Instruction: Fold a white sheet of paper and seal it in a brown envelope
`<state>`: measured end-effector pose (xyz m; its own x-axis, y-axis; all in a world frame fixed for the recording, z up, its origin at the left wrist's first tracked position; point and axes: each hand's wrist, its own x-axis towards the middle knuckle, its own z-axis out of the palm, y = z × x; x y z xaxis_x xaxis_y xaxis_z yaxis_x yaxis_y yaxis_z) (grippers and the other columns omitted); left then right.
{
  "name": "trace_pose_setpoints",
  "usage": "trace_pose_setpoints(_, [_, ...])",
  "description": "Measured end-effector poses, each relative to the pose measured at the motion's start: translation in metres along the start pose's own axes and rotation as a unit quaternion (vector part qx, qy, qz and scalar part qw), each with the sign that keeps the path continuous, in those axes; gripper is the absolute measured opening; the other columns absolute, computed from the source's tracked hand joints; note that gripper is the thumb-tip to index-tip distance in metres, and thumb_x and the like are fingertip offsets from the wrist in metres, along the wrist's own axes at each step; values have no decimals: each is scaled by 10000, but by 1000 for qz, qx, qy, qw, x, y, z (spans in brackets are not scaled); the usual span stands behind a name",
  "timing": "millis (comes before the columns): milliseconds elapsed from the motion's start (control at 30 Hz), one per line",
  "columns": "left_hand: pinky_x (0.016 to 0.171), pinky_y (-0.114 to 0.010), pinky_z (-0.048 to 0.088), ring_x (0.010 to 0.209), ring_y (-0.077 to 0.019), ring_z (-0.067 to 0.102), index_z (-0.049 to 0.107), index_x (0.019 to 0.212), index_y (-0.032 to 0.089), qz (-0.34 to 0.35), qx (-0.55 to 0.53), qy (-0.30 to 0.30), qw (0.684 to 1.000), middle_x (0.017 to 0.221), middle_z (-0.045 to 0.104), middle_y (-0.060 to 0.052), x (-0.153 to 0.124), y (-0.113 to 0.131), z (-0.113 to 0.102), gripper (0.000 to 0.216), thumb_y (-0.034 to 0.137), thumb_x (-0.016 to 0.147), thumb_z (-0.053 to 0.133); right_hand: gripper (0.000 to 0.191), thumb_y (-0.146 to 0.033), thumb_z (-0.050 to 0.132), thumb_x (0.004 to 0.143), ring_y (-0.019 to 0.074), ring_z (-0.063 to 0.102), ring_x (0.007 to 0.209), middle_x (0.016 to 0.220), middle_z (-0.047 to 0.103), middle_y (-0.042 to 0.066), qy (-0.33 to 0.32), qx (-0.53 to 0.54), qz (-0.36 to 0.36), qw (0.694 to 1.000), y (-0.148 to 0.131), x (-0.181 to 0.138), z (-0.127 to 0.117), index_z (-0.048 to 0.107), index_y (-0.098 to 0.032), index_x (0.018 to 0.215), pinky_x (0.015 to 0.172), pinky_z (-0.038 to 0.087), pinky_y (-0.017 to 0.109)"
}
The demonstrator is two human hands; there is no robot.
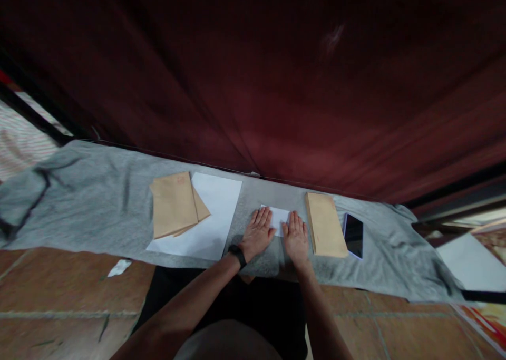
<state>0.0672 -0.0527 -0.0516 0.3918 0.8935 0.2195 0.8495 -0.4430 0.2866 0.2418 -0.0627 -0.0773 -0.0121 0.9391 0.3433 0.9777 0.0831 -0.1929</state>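
Head cam: my L grip & R grip lie palm-down, spread flat w/ fingers straight, nothing clasped, on the left & right ends of a small white paper, just below ctr of frame, on grey cloth. Left of ctr: fanned brown papers, partly atop a big white sheet. Right of ctr: brown stack near R grip, phone just beside it. Dark wristband on L wrist.
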Motion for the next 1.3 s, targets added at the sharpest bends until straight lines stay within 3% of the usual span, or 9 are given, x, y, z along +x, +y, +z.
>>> trace_pose_setpoints(200, [1227,-516,193,1498,-286,293,404,1481,94,71,12,-41,997,1579,375,-200,-3,-12,-4,604,437,985,416,597,-411,251,1062,297,345,1463,1550,405,220,6,-3,-2,1000,0,0,0,345,-59,1536,1176,269,524])
trace_pose_setpoints(333, [1184,-557,274,1451,-328,379,484,1417,84,81,38,-68,994,1514,458,-232,-2,-9,-5,486,213,953,430,589,-411,235,1063,290,364,1454,1543,423,207,9,2,-7,1000,0,0,-3,361,-77,1531,1173,278,518])
trace_pose_setpoints(433, [1159,-567,316,1433,-324,408,509,1398,101,75,48,-61,994,1487,491,-228,0,-5,-3,542,30,877,376,577,-399,220,1065,276,367,1453,1536,437,199,-1,4,-8,1000,-1,0,-6,394,-81,1513,1176,274,516])
trace_pose_setpoints(567, [1137,-577,349,1392,-311,466,530,1373,137,70,23,-55,996,1443,544,-203,3,-4,-10,556,2,859,366,560,-392,226,1063,262,368,1454,1528,455,186,-2,31,2,1000,-2,1,-8,452,-92,1478,1183,268,515])
trace_pose_setpoints(767, [1075,-396,426,1077,-226,668,695,1059,222,72,-57,-40,995,1094,734,-90,11,-6,-56,341,85,917,417,601,-467,196,1053,243,529,1333,1408,591,162,8,238,67,969,9,3,-31,537,-126,1413,1121,406,456])
trace_pose_setpoints(867, [878,-332,500,900,-219,691,725,959,223,1,-177,-20,984,945,751,-64,19,-9,-83,253,213,949,473,591,-499,252,1044,244,580,1272,1369,626,146,-5,340,60,938,16,-1,-58,515,-147,1439,1074,460,427])
trace_pose_setpoints(967, [742,-277,490,820,-200,673,735,927,202,-81,-315,-5,946,855,740,-34,32,-14,-97,211,308,906,554,569,-568,393,990,269,649,1134,1251,694,140,-5,398,73,915,14,-2,-78,621,-163,1318,951,529,406])
trace_pose_setpoints(1133, [658,-248,472,726,-164,632,678,1134,154,-151,-404,7,902,793,687,0,40,-27,-81,345,297,828,608,528,-637,507,866,214,666,709,815,744,79,1,429,172,886,0,6,-67,715,-157,936,638,533,312])
trace_pose_setpoints(1300, [669,-271,482,691,-169,617,505,1396,115,-184,-391,-6,902,737,645,16,14,-36,-50,616,200,795,605,462,-573,466,861,200,633,634,718,707,51,-1,375,211,903,-1,0,-43,696,-172,868,605,501,300])
